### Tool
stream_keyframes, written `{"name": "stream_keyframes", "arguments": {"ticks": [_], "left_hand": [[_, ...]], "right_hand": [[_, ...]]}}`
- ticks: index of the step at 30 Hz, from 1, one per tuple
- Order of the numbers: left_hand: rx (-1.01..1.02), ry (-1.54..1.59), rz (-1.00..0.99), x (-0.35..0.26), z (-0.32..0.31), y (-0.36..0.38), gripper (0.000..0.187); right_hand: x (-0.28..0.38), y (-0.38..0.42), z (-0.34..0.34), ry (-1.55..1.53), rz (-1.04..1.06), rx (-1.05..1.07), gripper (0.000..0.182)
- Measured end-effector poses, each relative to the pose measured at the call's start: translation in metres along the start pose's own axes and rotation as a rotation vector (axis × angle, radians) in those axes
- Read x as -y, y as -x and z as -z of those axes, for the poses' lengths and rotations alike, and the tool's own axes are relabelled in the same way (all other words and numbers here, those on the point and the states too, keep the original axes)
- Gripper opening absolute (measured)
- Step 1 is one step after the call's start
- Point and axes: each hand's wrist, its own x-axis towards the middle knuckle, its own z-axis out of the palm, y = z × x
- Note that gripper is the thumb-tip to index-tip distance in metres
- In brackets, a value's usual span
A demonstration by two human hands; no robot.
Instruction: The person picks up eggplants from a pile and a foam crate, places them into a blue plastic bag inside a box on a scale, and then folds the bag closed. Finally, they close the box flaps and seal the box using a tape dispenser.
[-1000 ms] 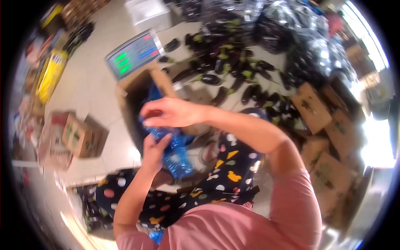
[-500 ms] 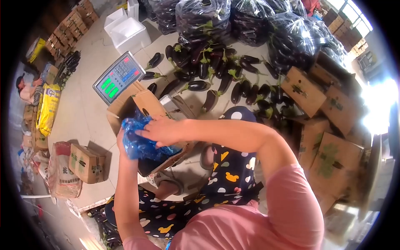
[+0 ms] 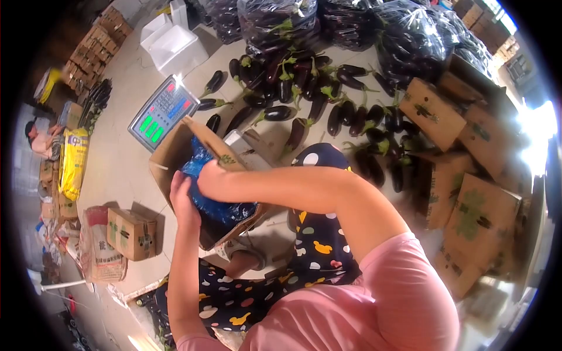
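An open cardboard box (image 3: pixel 165 153) stands in front of me, with a crumpled blue plastic bag (image 3: pixel 219 209) inside it. My left hand (image 3: pixel 185 202) is at the box's left side, its fingers against the edge of the blue bag. My right hand (image 3: pixel 212 180) reaches into the box and presses into the bag; its fingers are hidden in the plastic. Just behind the box is a digital scale display (image 3: pixel 164 112) with green readouts. Loose eggplants (image 3: pixel 285 90) lie on the floor beyond the box.
Clear bags of eggplants (image 3: pixel 278 26) stand at the back. Cardboard boxes (image 3: pixel 433 114) are piled at the right. A white foam box (image 3: pixel 178 50) is at the upper left, a small carton (image 3: pixel 132 234) at the left. Another person (image 3: pixel 44 140) sits at the far left.
My right hand has moved down into the box, pushing the blue bag lower. My left hand has shifted slightly down, and its fingers now show at the bag's edge.
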Motion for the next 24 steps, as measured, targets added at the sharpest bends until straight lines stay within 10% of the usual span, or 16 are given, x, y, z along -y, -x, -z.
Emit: {"name": "stream_keyframes", "arguments": {"ticks": [9, 13, 16, 19, 24], "left_hand": [[0.527, -0.217, 0.114, 0.001, -0.021, 0.075, 0.088], [0.808, -0.25, 0.131, 0.011, -0.039, 0.078, 0.065], [0.582, -0.368, 0.061, 0.016, -0.043, 0.068, 0.013], [0.305, -0.414, 0.0, 0.016, -0.028, 0.027, 0.009], [-0.065, -0.169, 0.262, 0.03, 0.021, -0.048, 0.013]], "right_hand": [[-0.055, -0.026, -0.02, -1.18, -0.457, -0.217, 0.022], [-0.071, -0.033, -0.04, -1.674, -0.744, -0.632, 0.018], [-0.079, -0.023, -0.037, -1.841, -0.532, -0.528, 0.029], [-0.068, -0.016, -0.039, -1.095, -0.306, -0.616, 0.048], [-0.047, 0.003, -0.026, -0.447, -0.123, 0.087, 0.055]]}}
